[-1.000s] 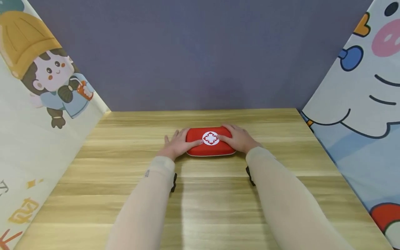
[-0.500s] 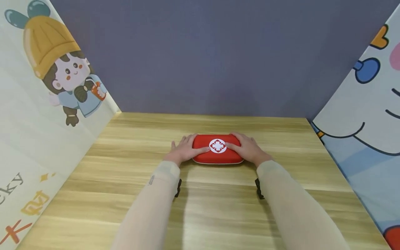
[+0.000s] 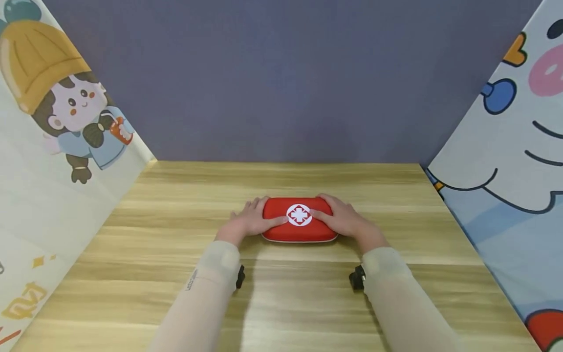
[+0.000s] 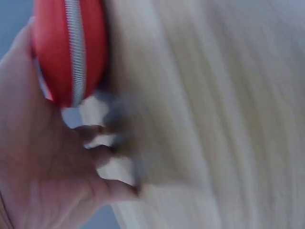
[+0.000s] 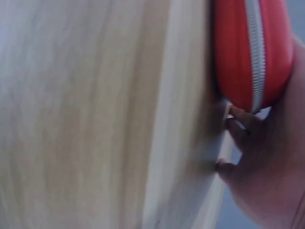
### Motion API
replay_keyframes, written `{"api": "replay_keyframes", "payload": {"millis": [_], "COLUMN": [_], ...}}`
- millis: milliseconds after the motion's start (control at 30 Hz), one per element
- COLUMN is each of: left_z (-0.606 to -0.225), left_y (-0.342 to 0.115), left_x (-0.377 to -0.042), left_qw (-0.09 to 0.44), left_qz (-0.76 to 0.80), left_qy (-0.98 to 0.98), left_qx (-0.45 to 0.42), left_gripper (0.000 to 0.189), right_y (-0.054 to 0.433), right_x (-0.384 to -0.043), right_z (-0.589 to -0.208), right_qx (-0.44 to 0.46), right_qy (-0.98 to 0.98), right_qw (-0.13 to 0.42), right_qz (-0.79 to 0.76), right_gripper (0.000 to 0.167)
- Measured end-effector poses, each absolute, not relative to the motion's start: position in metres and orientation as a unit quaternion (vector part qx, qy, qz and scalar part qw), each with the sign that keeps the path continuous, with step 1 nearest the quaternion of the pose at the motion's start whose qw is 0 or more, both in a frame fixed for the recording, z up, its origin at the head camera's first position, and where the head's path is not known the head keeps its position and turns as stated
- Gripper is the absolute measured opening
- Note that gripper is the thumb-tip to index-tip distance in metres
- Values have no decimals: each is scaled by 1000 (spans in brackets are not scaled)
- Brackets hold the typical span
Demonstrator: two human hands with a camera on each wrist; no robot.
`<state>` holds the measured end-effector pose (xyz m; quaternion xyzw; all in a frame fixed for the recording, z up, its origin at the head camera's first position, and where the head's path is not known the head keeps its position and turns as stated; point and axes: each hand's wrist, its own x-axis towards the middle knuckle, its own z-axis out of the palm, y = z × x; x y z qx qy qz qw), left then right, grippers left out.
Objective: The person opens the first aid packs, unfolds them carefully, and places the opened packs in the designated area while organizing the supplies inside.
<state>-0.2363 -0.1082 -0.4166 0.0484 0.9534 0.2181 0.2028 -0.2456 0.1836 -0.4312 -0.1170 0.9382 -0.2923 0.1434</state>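
A red first-aid case (image 3: 277, 232) with a white cross emblem lies in the middle of the wooden table, its long side facing me. My left hand (image 3: 248, 220) grips its left end, thumb on the lid by the emblem and fingers around the far corner. At the right end my right hand (image 3: 345, 217) holds it the same way, its thumb reaching the emblem's edge. Both wrist views show a silver zipper (image 4: 75, 52) around the case's side. Fingertips of each hand reach down to the tabletop beside the case. The case's underside is hidden.
Bare wooden tabletop (image 3: 290, 303) spreads around the case. A grey-blue panel (image 3: 281, 83) stands along the table's back edge. Printed cartoon panels rise at the left (image 3: 66, 205) and right (image 3: 506, 205). Black wrist devices (image 3: 357, 278) sit under the sleeves.
Both hands have drawn the case a little toward me, away from the back panel, keeping their hold on it. The head view has also shifted slightly.
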Motion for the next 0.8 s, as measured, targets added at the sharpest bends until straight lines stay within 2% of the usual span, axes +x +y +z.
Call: {"api": "replay_keyframes", "payload": {"millis": [267,567,633,800], "left_z": [-395,-399,-399,-398], "left_y": [-98,-89,-89,-89], "left_x": [-211,-178,-179,-188], "left_qw": [239,242,243,248], "left_qz": [223,212,213,210], "left_qy": [945,947,946,946], "left_qx": [29,-5,-10,2], "left_gripper": [106,107,107,110], "right_y": [188,185,182,167], "right_x": [-235,-206,-202,-195], "right_z": [-435,-425,-419,-402], "right_qx": [-113,-115,-108,-151], "right_qy": [937,932,939,964], "right_qw": [149,188,180,111], "right_qz": [-295,-289,-273,-186], "right_gripper": [87,87,84,79]}}
